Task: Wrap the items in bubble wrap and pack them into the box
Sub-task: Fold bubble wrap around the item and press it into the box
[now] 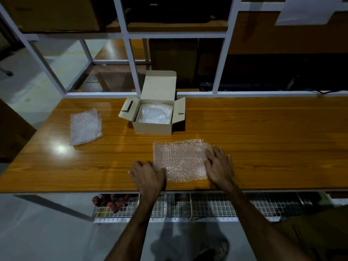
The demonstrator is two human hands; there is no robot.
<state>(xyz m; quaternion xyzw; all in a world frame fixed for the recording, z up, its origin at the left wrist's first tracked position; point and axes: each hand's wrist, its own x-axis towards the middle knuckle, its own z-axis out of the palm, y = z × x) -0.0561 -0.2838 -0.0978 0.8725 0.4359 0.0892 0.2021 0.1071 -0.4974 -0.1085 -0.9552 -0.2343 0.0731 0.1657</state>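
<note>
A sheet of bubble wrap (179,159) lies flat on the wooden table (263,140) near its front edge. My left hand (147,176) has curled fingers at the sheet's lower left corner; whether it pinches the corner is unclear. My right hand (219,166) presses flat with spread fingers on the sheet's right edge. Behind the sheet stands an open cardboard box (152,127) with its lid up; something wrapped in white bubble wrap (154,114) lies inside. A second piece of bubble wrap (85,126), folded or stacked, rests at the table's left.
White metal shelving (134,59) with brown cartons rises behind the table. Below the table's front edge runs a wire mesh rack (207,206) holding red and black items (113,201). A white paper (305,10) hangs at the top right.
</note>
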